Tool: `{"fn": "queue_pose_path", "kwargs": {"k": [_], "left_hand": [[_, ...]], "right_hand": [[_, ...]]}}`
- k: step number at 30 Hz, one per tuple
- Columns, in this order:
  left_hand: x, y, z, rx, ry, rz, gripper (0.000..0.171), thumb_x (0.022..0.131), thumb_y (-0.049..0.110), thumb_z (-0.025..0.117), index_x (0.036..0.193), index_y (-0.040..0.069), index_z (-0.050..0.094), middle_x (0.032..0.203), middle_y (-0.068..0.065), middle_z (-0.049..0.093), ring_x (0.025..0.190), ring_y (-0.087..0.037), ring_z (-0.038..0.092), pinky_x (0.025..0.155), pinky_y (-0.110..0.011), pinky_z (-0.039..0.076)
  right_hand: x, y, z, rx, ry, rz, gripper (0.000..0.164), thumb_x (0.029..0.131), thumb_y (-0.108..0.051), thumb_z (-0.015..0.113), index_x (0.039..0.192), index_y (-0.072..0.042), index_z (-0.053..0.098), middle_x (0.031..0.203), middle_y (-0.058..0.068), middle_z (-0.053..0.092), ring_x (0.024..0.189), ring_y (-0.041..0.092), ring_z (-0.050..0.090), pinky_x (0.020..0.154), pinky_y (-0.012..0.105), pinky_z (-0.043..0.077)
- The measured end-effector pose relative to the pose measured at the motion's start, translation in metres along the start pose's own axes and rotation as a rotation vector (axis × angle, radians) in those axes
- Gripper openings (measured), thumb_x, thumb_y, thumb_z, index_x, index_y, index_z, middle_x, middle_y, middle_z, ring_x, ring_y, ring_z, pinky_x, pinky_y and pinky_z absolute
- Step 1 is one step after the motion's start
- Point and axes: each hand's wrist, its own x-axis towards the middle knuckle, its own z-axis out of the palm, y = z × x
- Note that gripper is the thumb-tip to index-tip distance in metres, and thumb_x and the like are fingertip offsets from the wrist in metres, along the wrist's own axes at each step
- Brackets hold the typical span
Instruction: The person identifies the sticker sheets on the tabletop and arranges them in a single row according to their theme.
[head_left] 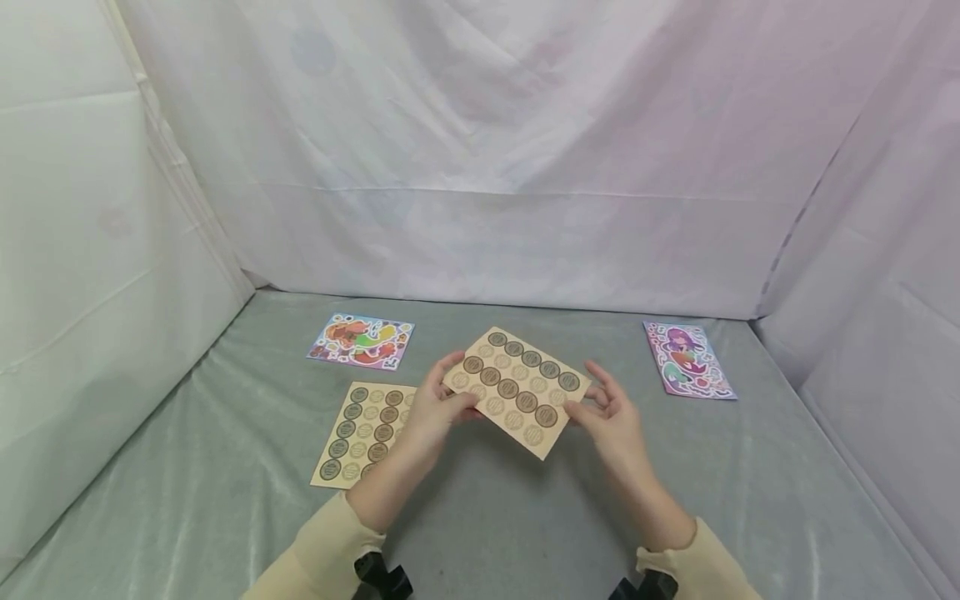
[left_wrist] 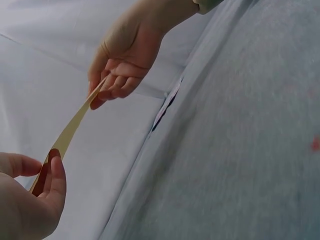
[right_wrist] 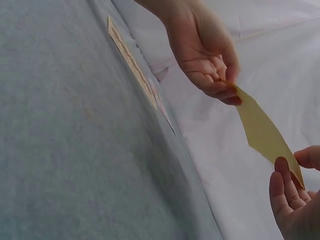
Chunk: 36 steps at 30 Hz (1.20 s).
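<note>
A tan sheet of round stickers (head_left: 517, 385), with rows of dark and pale circles, is held up above the table between both hands. My left hand (head_left: 437, 410) pinches its left edge between thumb and fingers. At the opposite edge, my right hand (head_left: 611, 421) pinches it the same way. Both wrist views show the sheet edge-on, with its plain back (right_wrist: 262, 132) visible and slightly bent. Beyond my left forearm lies a second tan sticker sheet (head_left: 347, 433) on the table, partly covered by that hand and wrist.
A colourful mermaid sticker sheet (head_left: 362, 342) lies at the back left of the grey cloth-covered table (head_left: 225, 500). Another mermaid sticker sheet (head_left: 688, 360), pink and purple, lies at the back right. White fabric walls (head_left: 480, 167) stand behind and on both sides.
</note>
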Motion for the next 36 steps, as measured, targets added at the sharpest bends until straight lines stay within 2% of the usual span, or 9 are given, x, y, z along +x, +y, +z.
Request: {"fn": "queue_pose_path", "kwargs": {"k": [6,13,18,21,26,29,32,36], "left_hand": [[-0.002,0.003,-0.012,0.063,-0.053,-0.052,0.065,0.080,-0.011,0.055,0.140,0.008,0.043,0.102,-0.017,0.064,0.077,-0.022,0.065,0.072,-0.034,0.055],[-0.003,0.005,-0.025,0.161,-0.149,-0.094,0.065,0.077,-0.007,0.057,0.139,0.007,0.046,0.095,-0.013,0.062,0.074,-0.021,0.064,0.072,-0.037,0.054],[-0.004,0.004,-0.032,0.252,-0.223,-0.110,0.062,0.076,-0.004,0.059,0.136,0.010,0.050,0.078,-0.010,0.058,0.069,-0.022,0.062,0.073,-0.038,0.053],[-0.005,0.004,-0.035,0.300,-0.260,-0.110,0.061,0.076,-0.003,0.059,0.136,0.010,0.051,0.072,-0.008,0.056,0.067,-0.021,0.062,0.072,-0.038,0.053],[-0.006,0.003,-0.039,0.289,-0.257,-0.127,0.064,0.078,-0.003,0.058,0.140,0.008,0.046,0.074,-0.007,0.056,0.069,-0.020,0.060,0.070,-0.035,0.053],[-0.007,0.004,-0.042,0.242,-0.240,-0.139,0.068,0.079,-0.005,0.057,0.143,0.008,0.040,0.086,-0.009,0.063,0.072,-0.021,0.062,0.071,-0.034,0.053],[-0.008,0.004,-0.045,0.203,-0.227,-0.133,0.071,0.080,-0.006,0.057,0.146,0.010,0.034,0.099,-0.013,0.066,0.073,-0.022,0.064,0.070,-0.034,0.053],[-0.010,0.004,-0.049,0.186,-0.201,-0.120,0.074,0.081,-0.006,0.058,0.147,0.012,0.031,0.103,-0.017,0.064,0.076,-0.024,0.064,0.071,-0.035,0.054]], "right_hand": [[0.004,-0.002,-0.009,-0.041,-0.068,0.004,0.059,0.090,0.002,0.061,0.144,-0.006,0.039,0.107,0.015,0.065,0.079,0.013,0.067,0.075,0.027,0.053],[0.006,0.001,-0.014,-0.080,-0.251,0.030,0.051,0.090,-0.005,0.064,0.138,-0.001,0.047,0.098,0.011,0.068,0.080,0.017,0.066,0.074,0.028,0.053],[0.007,0.005,-0.014,-0.118,-0.385,0.031,0.053,0.090,-0.005,0.064,0.138,0.004,0.044,0.095,0.013,0.066,0.078,0.018,0.064,0.071,0.031,0.054],[0.006,0.007,-0.013,-0.149,-0.438,0.038,0.053,0.089,-0.005,0.064,0.138,0.003,0.045,0.095,0.014,0.065,0.074,0.019,0.064,0.067,0.032,0.054],[0.003,0.007,-0.009,-0.175,-0.464,0.051,0.053,0.087,-0.004,0.066,0.137,-0.001,0.048,0.094,0.015,0.064,0.064,0.020,0.062,0.058,0.034,0.054],[0.000,0.007,-0.004,-0.170,-0.462,0.043,0.054,0.087,-0.002,0.065,0.137,0.001,0.046,0.094,0.016,0.063,0.065,0.021,0.064,0.057,0.035,0.054],[-0.003,0.008,0.001,-0.158,-0.444,0.037,0.054,0.086,0.001,0.065,0.137,0.001,0.046,0.094,0.016,0.064,0.066,0.022,0.065,0.055,0.034,0.055],[-0.006,0.009,0.009,-0.143,-0.404,0.028,0.054,0.085,0.004,0.066,0.136,0.002,0.048,0.095,0.016,0.065,0.063,0.019,0.064,0.054,0.032,0.054]]}}
